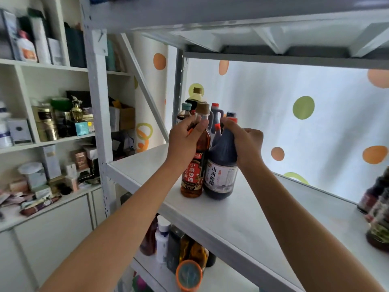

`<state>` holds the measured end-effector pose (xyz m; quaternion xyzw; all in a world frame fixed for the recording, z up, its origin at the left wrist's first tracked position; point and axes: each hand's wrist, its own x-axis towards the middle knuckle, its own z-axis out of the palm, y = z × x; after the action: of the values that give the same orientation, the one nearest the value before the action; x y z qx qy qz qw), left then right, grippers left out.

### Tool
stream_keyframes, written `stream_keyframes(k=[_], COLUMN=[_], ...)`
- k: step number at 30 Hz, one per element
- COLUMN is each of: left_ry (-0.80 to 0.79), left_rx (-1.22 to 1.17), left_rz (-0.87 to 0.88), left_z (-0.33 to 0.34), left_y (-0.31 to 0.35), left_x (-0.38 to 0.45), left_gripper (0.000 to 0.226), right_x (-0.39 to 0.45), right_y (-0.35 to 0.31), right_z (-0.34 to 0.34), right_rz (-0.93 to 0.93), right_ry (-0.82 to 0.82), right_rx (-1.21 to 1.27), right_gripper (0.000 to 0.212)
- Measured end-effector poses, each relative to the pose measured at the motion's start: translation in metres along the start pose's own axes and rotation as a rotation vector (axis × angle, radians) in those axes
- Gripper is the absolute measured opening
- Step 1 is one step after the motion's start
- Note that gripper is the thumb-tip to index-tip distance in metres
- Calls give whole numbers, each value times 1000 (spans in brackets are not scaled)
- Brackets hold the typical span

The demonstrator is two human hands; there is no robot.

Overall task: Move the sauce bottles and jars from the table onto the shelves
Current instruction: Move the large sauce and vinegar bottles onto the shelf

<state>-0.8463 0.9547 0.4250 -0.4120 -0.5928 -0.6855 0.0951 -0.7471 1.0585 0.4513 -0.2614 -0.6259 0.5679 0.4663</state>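
Two bottles stand side by side on the white metal shelf (pixel 242 224). My left hand (pixel 185 138) grips the neck of an amber sesame oil bottle (pixel 192 175) with a red label and a tan cap. My right hand (pixel 244 142) grips the neck of a dark vinegar bottle (pixel 221 175) with a white label; its cap is hidden by my fingers. Both bottle bases rest on the shelf. Behind them, at the shelf's back left corner, stand several more sauce bottles (pixel 214 114) with red, teal and tan caps.
Dark jars (pixel 376 209) stand at the right end of the same shelf. The shelf below holds several bottles and an orange-lidded jar (pixel 188 275). A shelf board (pixel 273 39) hangs close overhead. A cluttered white cabinet (pixel 42 144) stands to the left.
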Motion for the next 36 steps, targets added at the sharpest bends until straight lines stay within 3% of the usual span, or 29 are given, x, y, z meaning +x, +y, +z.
stream_keyframes(k=[6,11,14,16,18,24,29,36], left_ry=[-53,-159,-237,-213,-167,-106,-43,14], left_rx=[-84,22,44,68,115,211,291,403], left_rz=[-74,-159,-233,-257,-248,-244,-272,-262], left_z=[-3,-13,-19,-20,-21,-20,-32,-47], left_y=[-13,-29,-36,-42,-47,-49,-54,-80], left_x=[-3,-27,-46,-58,-65,-64,-51,-23], left_gripper=[15,32,55,81,90,86,81,73], right_x=[8,4,-9,-23,-40,-41,-11,34], right_y=[14,24,33,43,53,71,76,90], right_z=[-4,-14,-21,-28,-35,-27,-29,-20], right_rz=[-123,-176,-91,-3,66,-23,35,45], right_ry=[-36,-82,-118,-159,-200,-154,-207,-133], right_rx=[-117,-285,-410,-418,-341,-516,-481,-434], right_gripper=[48,46,56,60,69,78,74,73])
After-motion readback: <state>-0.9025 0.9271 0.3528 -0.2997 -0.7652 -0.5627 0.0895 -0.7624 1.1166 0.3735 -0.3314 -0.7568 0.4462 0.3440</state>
